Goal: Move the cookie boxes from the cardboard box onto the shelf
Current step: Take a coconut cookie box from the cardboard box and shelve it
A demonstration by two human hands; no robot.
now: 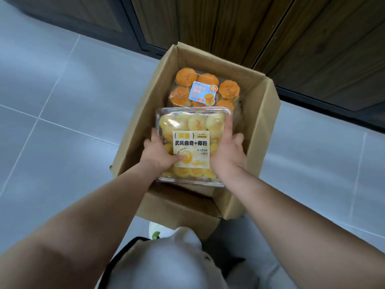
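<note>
Left hand (159, 152) clamps the near-left edge of the clear cookie box (190, 130), thumb on its label, other fingers hidden underneath. Right hand (228, 152) grips the right edge, fingers along the lid side, palm partly covering the box. Box sits over the near half of the open cardboard box (258, 130); can't tell if it's lifted or resting. Beyond it, inside the cardboard box, a second pack of orange cakes (205, 88), near edge covered. Cardboard box is on the tiled floor (62, 101) against a dark wooden cabinet (312, 38). Label small print unreadable.
</note>
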